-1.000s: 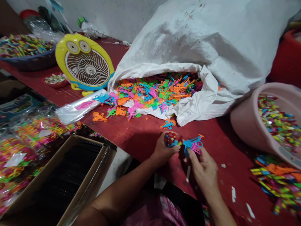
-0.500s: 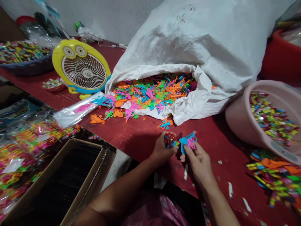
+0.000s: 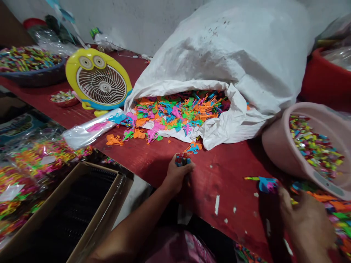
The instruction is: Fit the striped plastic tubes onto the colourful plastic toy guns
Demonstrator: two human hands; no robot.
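Note:
My left hand (image 3: 177,176) is closed around a bundle of small coloured tubes (image 3: 182,159), whose red and blue ends show above the fist. Off to the right, my right hand (image 3: 305,219), blurred by motion, grips a blue and pink plastic toy piece (image 3: 266,185) with a yellow-green tube sticking out of its left end. Below that hand and beside it lies a heap of similar coloured pieces (image 3: 341,215). In front of my left hand is an orange and blue toy piece (image 3: 194,147) on the red table (image 3: 208,186).
A large white sack (image 3: 233,47) spills loose coloured plastic pieces (image 3: 178,113). On the right stands a pink bucket (image 3: 276,135) of small tubes. Farther left are a yellow fan (image 3: 71,73), a clear plastic packet (image 3: 82,133), a blue basin (image 3: 33,78) and a cardboard box (image 3: 101,212).
My right hand has swung right, away from my left hand, carrying the blue and pink toy piece toward the heap. The left hand has shifted slightly left with its bundle.

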